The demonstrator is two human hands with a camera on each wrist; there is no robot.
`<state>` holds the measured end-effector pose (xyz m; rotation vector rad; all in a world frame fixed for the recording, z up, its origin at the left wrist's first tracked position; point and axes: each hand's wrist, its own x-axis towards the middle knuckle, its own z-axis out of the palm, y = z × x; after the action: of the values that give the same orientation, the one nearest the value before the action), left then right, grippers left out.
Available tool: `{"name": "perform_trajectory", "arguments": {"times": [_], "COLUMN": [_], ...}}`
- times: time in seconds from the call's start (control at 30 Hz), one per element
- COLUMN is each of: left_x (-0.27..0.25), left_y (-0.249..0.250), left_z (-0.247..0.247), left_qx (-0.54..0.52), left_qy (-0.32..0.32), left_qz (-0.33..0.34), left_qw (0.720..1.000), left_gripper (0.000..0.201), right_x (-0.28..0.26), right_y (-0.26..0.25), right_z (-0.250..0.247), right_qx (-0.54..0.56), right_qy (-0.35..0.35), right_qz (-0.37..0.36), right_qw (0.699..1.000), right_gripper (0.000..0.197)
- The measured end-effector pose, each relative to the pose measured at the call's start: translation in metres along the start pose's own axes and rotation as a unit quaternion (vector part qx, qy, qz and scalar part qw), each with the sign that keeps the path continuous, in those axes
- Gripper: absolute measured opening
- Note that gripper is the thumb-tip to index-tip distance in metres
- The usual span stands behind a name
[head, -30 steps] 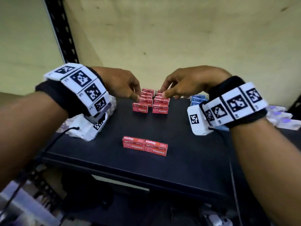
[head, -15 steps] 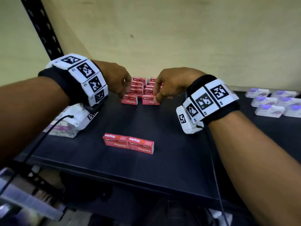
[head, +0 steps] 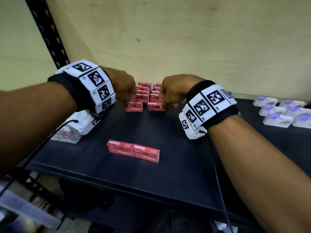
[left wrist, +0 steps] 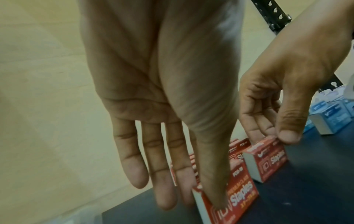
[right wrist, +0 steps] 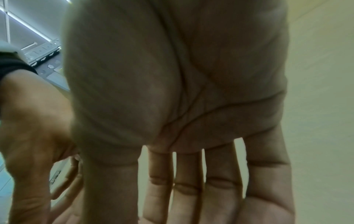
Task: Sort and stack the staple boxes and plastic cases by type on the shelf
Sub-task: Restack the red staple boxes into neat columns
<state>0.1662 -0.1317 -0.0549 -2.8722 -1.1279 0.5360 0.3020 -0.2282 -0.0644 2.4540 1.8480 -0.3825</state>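
Red staple boxes (head: 133,150): 2 in front; both hands, L (head: 125,89) & R (head: 170,93), pinch 1 each at back.

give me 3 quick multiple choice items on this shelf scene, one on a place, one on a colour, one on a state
1. Where do the two loose staple boxes lie?
A. near the shelf's front edge
B. against the wall
C. on the purple-topped cases

2. What colour are they?
A. blue
B. red
C. green

3. What is the right hand doing?
A. resting flat on the shelf
B. pinching a red box
C. holding a purple-topped case

Key: 1 A, the pair sits nearest the front edge of the shelf; 2 B, red with white "Staples" print; 3 B, the left wrist view shows thumb and fingers on the box.
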Motion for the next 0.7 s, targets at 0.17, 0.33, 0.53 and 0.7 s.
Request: {"name": "perform_trajectory", "arguments": {"times": [0.17,0.33,0.53,0.7], "left_x": [-0.014,-0.031,-0.052,-0.07], "left_y": [-0.002,-0.005,-0.01,-0.013], "left_z": [0.002,0.005,0.013,0.018], "left_qx": [-0.024,-0.054,-0.072,-0.079], "left_qy": [-0.046,-0.087,-0.109,-0.12], "left_qz": [0.021,0.04,0.056,0.063], "left_qw": [0.998,0.994,0.99,0.988], "left_gripper": [0.021,0.022,0.022,0.021], "right_x": [0.002,-0.005,-0.036,-0.07], "right_y": [-0.004,-0.011,-0.01,-0.012], "right_z": [-0.003,-0.004,0.005,0.007], "right_qx": [-0.013,0.009,0.024,-0.024], "right_qy": [-0.032,-0.077,-0.13,-0.134], "right_qz": [0.0,-0.02,-0.052,-0.08], "right_qw": [0.999,0.997,0.99,0.988], "right_gripper": [0.015,0.008,0.005,0.008]}}
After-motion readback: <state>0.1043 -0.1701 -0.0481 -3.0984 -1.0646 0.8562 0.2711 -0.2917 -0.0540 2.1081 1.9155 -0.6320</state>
